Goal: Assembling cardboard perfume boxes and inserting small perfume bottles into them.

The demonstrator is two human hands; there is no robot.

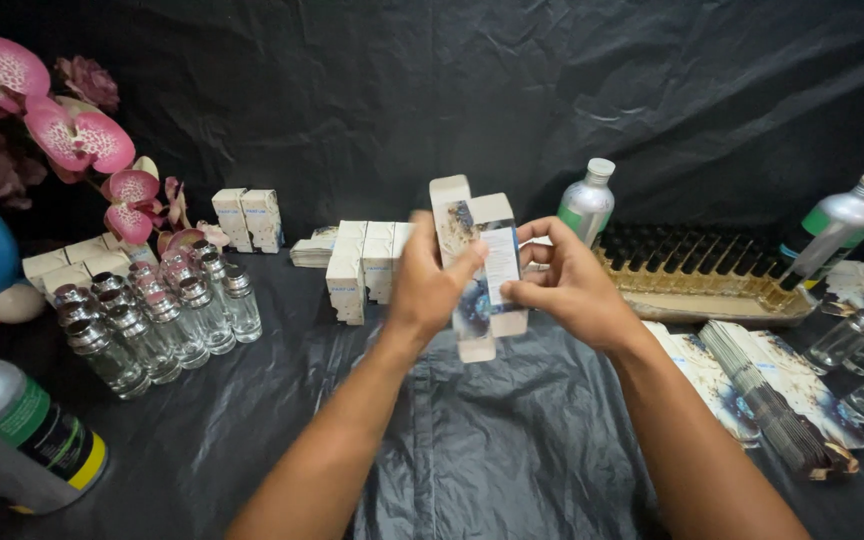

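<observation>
Cream carton [480,275] with blue print, gripped upright by left hand [430,285] and right hand [572,285].

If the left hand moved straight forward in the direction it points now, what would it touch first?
Probably the row of standing white cartons just behind the small carton that the left hand holds; depth is unclear, so it might pass beside them to the black backdrop.

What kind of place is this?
Probably a small perfume-packing table: clear glass bottles stand grouped, folded cartons wait behind, and both hands hold a small box over black plastic sheeting.
</observation>
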